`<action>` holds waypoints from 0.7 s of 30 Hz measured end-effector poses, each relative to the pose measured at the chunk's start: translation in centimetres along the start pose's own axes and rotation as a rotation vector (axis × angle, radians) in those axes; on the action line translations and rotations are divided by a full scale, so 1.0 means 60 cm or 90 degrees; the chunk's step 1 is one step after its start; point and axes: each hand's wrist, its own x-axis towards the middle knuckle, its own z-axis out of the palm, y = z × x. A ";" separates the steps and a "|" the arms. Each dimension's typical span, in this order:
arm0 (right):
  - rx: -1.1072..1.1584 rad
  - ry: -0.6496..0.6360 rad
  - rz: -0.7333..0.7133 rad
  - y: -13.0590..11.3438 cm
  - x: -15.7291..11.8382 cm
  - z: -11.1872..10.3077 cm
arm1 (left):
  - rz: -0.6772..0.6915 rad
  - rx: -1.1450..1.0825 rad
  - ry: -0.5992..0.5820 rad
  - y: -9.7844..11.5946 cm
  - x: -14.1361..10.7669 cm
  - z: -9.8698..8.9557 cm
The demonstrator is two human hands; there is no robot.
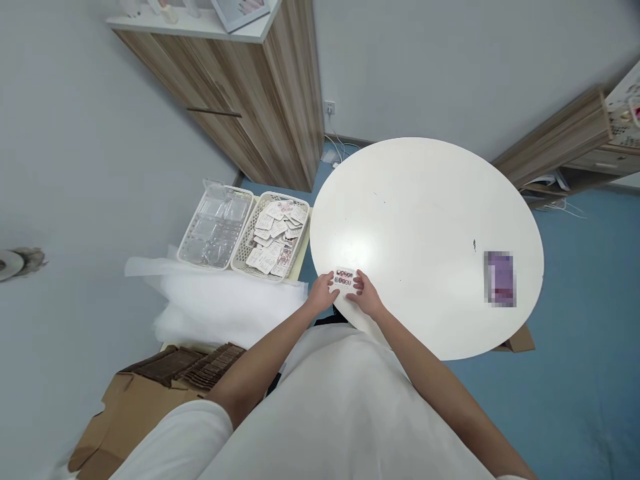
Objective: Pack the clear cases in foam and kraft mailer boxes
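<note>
So the little white card [345, 279] has two rows of small red, dark and pale oval shapes, too tiny to make out properly, and it's right at the near edge of the white oval table [425, 220]. Left hand [323, 292] and right hand [367, 295] are pinching it from opposite sides, fingers slightly curled. Off to the left there's a perforated white basket [243, 250] piled with similar cards [273, 233], next to another basket [187, 245] of clear plastic cases [215, 227].

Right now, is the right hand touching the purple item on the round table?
Apart. The head view shows the right hand at the small printed card, with bare round table between hand and purple item.
</note>
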 end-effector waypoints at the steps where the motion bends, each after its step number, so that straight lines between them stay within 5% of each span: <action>1: 0.049 -0.014 0.018 -0.001 -0.004 -0.004 | -0.005 -0.028 -0.003 -0.002 -0.002 0.000; 9: 0.223 -0.104 0.044 -0.007 -0.013 -0.024 | -0.046 -0.183 -0.054 -0.010 -0.004 -0.008; 21: 0.248 -0.113 0.033 -0.013 -0.014 -0.012 | -0.029 -0.167 -0.048 -0.014 -0.002 -0.010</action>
